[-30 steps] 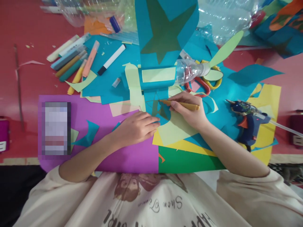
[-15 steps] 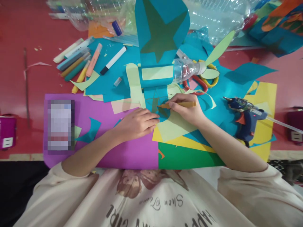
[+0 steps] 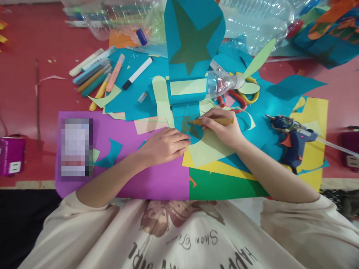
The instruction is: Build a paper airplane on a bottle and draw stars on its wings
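My right hand is closed around a yellow-brown marker, its tip on a partly coloured star drawn on blue paper. My left hand lies flat with fingers stretched, the fingertips resting on that blue paper's edge. Above, the same blue paper piece wraps a clear plastic bottle, with a pale green strip across it. At the top a larger, fully coloured olive star shows on a rounded blue flap. Pale green leaf shapes stick out by the bottle's neck.
Several markers and a black-capped white marker lie at the left. Scissors sit partly under the bottle. A blue glue gun rests at the right on yellow paper. A blurred-out phone lies on purple card.
The marker tip has shifted slightly upward on the small star, and my right hand with it. My left hand stays on the paper. The whole view has slid slightly.
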A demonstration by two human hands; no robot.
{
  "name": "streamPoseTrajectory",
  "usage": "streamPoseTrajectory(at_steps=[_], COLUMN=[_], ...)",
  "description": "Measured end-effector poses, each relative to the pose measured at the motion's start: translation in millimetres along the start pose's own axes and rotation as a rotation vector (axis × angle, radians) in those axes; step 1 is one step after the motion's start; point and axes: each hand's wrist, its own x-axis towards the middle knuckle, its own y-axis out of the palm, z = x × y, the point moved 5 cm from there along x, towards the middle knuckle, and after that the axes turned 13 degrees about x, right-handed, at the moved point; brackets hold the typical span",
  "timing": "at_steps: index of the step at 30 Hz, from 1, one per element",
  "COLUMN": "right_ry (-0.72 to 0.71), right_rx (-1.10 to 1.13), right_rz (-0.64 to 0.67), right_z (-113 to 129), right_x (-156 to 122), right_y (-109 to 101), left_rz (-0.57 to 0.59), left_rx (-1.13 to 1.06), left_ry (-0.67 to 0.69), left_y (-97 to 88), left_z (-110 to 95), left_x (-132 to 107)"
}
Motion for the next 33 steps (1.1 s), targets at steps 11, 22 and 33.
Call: streamPoseTrajectory(at_steps=[11,22,33], right_ry=[-0.012,0.007,0.039], right_rx=[0.055,0.055,0.008], right_rz=[-0.062,-0.106,-0.076], right_z=[-0.8,0.9,2.8], right_x=[0.4,-2.6,-2.5], right_y=[-4.2,-5.6,-3.2], left_rz=[-0.056,0.006,0.023], left_rx=[-0.002,-0.002,-0.004], left_ry=[-0.020,-0.033,-0.025], left_y=[-6.0,-6.4,-6.7], left_z=[-1.6,-1.4,-2.2], left_x=[2.3,1.8,1.9])
